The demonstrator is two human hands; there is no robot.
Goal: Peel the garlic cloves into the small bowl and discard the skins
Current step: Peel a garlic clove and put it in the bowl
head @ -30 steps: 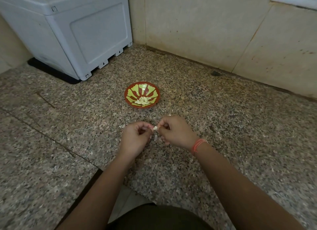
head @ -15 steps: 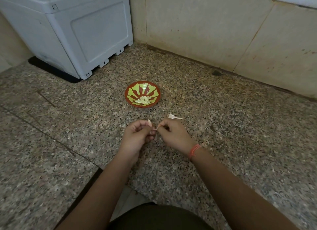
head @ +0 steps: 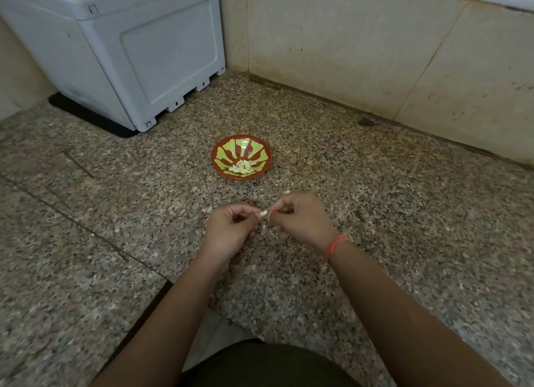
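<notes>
A small red bowl with a green leaf pattern stands on the speckled granite counter, and several peeled garlic cloves lie in it. Nearer to me, my left hand and my right hand meet fingertip to fingertip. Between them they pinch one small white garlic clove. A thin white piece of skin shows just below the fingers. Another white scrap peeks out behind my right hand.
A large grey-white plastic appliance on a black base fills the back left corner. Beige tiled walls close off the counter behind the bowl. The counter edge runs diagonally at the lower left, with a dark garment below me.
Both hands stay together at the clove with small finger movements. The white scrap plainly visible behind my right hand half a second ago is now mostly hidden by it.
</notes>
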